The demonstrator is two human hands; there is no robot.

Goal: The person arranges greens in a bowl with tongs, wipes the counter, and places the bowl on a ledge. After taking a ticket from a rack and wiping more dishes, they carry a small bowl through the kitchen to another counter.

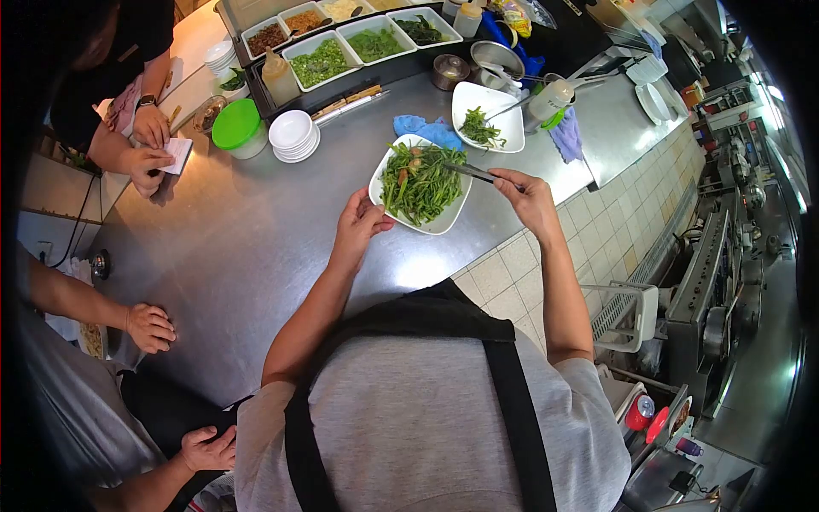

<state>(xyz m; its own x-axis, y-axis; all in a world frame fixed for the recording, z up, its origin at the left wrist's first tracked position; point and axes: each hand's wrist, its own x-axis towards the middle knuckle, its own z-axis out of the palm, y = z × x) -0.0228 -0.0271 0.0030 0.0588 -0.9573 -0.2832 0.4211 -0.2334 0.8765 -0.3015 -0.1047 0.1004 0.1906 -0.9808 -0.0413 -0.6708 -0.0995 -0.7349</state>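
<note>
My left hand [360,224] grips the left rim of a white square plate [441,224] heaped with cooked green vegetables [420,189]. In my right hand [526,198] is a pair of metal tongs [474,172], their tips reaching into the right side of the heap. Brownish pieces show among the greens near the top. Just behind and to the right sits a second white dish [510,126] with a small portion of greens [480,128] and a utensil resting in it. A blue cloth [429,130] lies between the two, against the back of my plate.
At the back stands a black topping station [271,109] with chopped greens. Left of my plate are stacked small white dishes [294,135] and a green-lidded tub [239,125]. A squeeze bottle [550,100] and purple cloth [566,136] are right. Two people stand left, one holding a notepad [177,155].
</note>
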